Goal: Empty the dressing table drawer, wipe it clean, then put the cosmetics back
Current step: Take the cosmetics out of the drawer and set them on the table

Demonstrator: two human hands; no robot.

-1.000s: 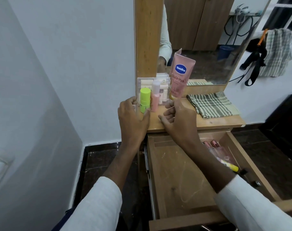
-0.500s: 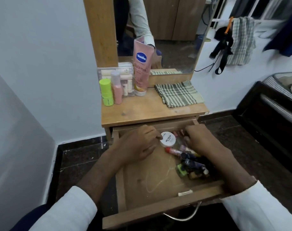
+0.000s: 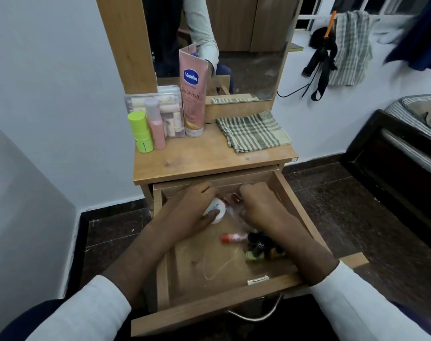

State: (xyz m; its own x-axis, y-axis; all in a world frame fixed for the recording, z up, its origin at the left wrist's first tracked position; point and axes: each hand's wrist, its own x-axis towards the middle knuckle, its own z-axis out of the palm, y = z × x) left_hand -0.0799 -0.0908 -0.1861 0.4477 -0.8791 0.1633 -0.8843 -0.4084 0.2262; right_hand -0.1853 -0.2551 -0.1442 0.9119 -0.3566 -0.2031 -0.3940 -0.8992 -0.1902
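Drawer (image 3: pixel 293 193): hands (image 3: pixel 197 205) on cosmetics (image 3: pixel 215 209)

The wooden drawer (image 3: pixel 234 295) stands pulled fully out. Inside lie a white round jar (image 3: pixel 215 209) near the back, a red-capped tube (image 3: pixel 234 237) on its side, and a dark cluster of small bottles (image 3: pixel 262 247), perhaps nail polish, toward the right.

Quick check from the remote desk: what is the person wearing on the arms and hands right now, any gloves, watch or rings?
Both arms wear long white sleeves, pushed back so the forearms are bare. The left hand and right hand are bare: no gloves, and no watch, band or ring shows. Dark blue cloth shows beside each sleeve at the bottom corners of the picture.
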